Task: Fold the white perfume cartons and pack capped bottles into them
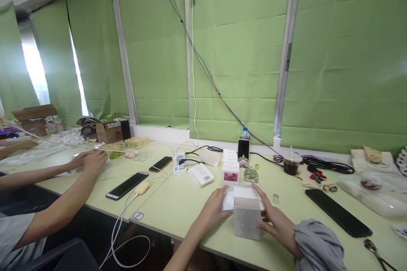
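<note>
A white carton box with faint grey print on its near side stands at the table's front edge, its white flaps spread at the top. My left hand grips the flap on its left side. My right hand holds its right side, thumb low and fingers near the top. Just behind are a row of white boxes with a pink picture and a round glass perfume bottle. A small clear cap lies to the right. What is inside the box is hidden.
To the right lie a long black case, a lidded drink cup and coiled black cables. Leftward are a phone, a power strip and dangling white cables. A co-worker's hands work at far left.
</note>
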`<action>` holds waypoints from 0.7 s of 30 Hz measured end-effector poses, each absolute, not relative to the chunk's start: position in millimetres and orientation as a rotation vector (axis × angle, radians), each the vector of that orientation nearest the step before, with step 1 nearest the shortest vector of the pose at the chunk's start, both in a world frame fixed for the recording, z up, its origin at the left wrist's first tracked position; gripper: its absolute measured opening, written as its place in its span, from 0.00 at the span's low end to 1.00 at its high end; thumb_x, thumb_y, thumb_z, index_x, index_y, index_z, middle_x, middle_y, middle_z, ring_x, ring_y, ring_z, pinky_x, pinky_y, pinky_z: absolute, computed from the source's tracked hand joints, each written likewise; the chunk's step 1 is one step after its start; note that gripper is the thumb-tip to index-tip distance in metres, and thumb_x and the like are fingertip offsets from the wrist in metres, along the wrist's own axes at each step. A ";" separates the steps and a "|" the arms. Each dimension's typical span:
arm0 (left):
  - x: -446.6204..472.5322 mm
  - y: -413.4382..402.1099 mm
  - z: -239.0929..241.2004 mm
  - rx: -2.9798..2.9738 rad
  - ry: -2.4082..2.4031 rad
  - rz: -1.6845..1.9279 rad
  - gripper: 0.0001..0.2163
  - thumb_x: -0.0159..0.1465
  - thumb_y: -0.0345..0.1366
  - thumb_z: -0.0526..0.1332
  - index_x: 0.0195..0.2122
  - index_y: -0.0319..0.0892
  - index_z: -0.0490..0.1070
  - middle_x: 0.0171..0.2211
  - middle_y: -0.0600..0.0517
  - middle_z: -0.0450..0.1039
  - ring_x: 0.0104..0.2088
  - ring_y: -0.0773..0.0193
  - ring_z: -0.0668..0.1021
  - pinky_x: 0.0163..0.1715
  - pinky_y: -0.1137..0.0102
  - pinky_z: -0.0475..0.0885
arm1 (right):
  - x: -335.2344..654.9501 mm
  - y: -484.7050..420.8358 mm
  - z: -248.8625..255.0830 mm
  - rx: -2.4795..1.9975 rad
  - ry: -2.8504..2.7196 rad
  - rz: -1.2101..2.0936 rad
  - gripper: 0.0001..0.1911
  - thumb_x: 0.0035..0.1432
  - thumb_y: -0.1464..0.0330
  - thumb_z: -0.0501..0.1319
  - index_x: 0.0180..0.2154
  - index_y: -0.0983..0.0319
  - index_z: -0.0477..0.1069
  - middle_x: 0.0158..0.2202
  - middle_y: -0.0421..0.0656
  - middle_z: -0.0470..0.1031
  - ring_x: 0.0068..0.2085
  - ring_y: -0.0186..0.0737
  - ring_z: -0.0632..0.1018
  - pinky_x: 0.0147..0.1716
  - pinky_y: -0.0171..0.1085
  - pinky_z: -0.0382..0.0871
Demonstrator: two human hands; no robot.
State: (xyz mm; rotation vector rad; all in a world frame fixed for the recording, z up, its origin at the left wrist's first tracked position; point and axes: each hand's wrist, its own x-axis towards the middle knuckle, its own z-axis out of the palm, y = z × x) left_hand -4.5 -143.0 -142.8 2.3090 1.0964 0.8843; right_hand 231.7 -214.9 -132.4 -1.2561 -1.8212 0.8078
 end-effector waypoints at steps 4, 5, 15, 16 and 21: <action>-6.4 -139.8 -143.4 2.329 1.099 0.902 0.33 0.53 0.25 0.61 0.61 0.45 0.57 0.58 0.46 0.64 0.59 0.54 0.65 0.58 0.61 0.60 | 226.5 -214.5 -133.6 -1.250 -1.823 0.785 0.51 0.45 0.67 0.55 0.68 0.58 0.33 0.40 0.41 0.77 0.37 0.44 0.79 0.42 0.43 0.71; -5.9 -139.4 -144.0 2.334 1.110 0.911 0.33 0.53 0.24 0.59 0.61 0.44 0.57 0.59 0.45 0.63 0.59 0.54 0.65 0.59 0.61 0.60 | 224.6 -214.5 -133.6 -1.247 -1.824 0.786 0.51 0.45 0.67 0.55 0.68 0.58 0.33 0.40 0.42 0.78 0.37 0.44 0.79 0.43 0.42 0.71; -12.5 -134.2 -134.6 2.443 1.244 0.970 0.35 0.48 0.17 0.58 0.59 0.44 0.61 0.60 0.44 0.62 0.60 0.50 0.65 0.59 0.56 0.60 | 220.1 -221.7 -122.1 -1.276 -1.975 0.744 0.51 0.50 0.71 0.57 0.67 0.54 0.29 0.55 0.44 0.71 0.48 0.42 0.77 0.52 0.42 0.64; -15.2 -135.2 -129.4 2.445 1.272 0.998 0.33 0.49 0.17 0.56 0.57 0.44 0.62 0.59 0.44 0.63 0.59 0.49 0.66 0.58 0.55 0.61 | 222.6 -223.0 -120.0 -1.300 -1.979 0.697 0.51 0.50 0.70 0.58 0.68 0.54 0.29 0.56 0.44 0.70 0.49 0.42 0.77 0.52 0.41 0.64; -20.4 -154.2 -102.0 2.425 1.367 1.192 0.09 0.66 0.28 0.49 0.40 0.43 0.67 0.39 0.47 0.72 0.42 0.53 0.74 0.41 0.59 0.68 | 246.1 -228.9 -101.3 -1.407 -1.873 0.421 0.32 0.60 0.60 0.51 0.65 0.55 0.47 0.50 0.46 0.73 0.45 0.43 0.77 0.45 0.41 0.69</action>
